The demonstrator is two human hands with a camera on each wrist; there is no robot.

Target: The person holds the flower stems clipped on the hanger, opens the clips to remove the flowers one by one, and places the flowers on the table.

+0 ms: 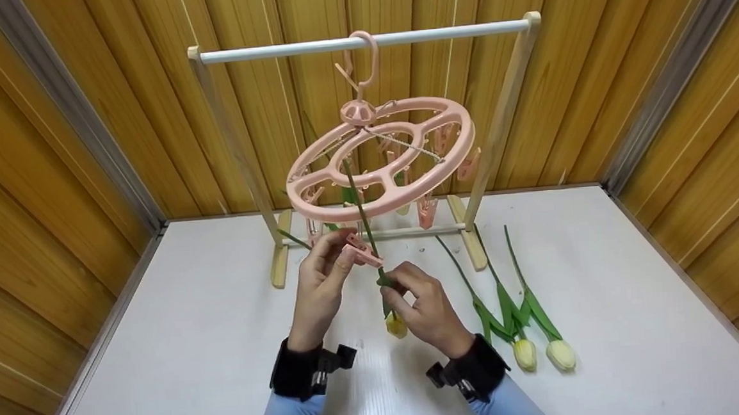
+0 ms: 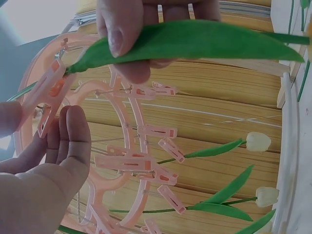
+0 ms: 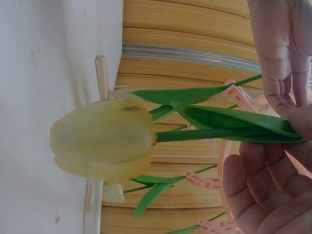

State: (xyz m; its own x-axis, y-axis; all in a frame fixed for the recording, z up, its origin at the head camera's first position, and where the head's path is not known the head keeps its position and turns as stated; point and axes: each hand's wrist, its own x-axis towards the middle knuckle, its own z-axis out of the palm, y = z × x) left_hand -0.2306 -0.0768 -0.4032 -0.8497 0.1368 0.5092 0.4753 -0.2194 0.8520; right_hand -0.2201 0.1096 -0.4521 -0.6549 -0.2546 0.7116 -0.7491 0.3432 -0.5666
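Note:
A yellow artificial tulip (image 1: 396,326) hangs flower-down, its green stem rising past the front of the pink hanger ring (image 1: 410,196). My right hand (image 1: 428,305) pinches it at the leaf (image 2: 195,41), near the top of the flower. Higher on the stem, my left hand (image 1: 320,287) holds a pink clothespin (image 1: 364,254) between thumb and fingers. The tip of the clothespin lies right at the stem, just above the leaf. Close in the right wrist view, the pale yellow tulip head (image 3: 102,139) points away from my fingers.
The ring tilts from a hook (image 1: 370,56) on a white rod (image 1: 455,32) between wooden legs (image 1: 516,89). White tulips (image 2: 258,141) hang from other clips (image 2: 170,150). More tulips (image 1: 561,355) lie on the white table (image 1: 179,347) to the right. Wood-patterned walls (image 1: 693,149) surround it.

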